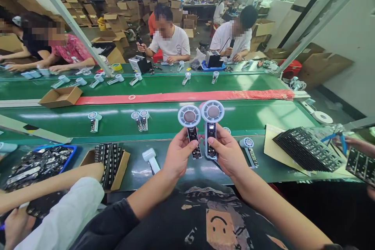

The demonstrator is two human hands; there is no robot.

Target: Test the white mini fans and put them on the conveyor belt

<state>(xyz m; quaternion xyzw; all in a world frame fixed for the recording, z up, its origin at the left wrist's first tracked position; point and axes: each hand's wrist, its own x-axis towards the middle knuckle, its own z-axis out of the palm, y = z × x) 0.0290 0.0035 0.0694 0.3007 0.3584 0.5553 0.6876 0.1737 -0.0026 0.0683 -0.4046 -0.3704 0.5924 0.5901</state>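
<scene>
Left hand (pixel 177 152) partly hides left fan (pixel 191 132); right hand (pixel 229 150), right fan (pixel 211 128).

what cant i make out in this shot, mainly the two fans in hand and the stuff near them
All in the head view:
Backs of the left fan and right fan: turned away from the camera.
Parts of their circuit boards: under the thumbs of the left hand and right hand.
Circuit panel at far right: cut off by the picture's edge.
Any markings on the boards: too small.
</scene>
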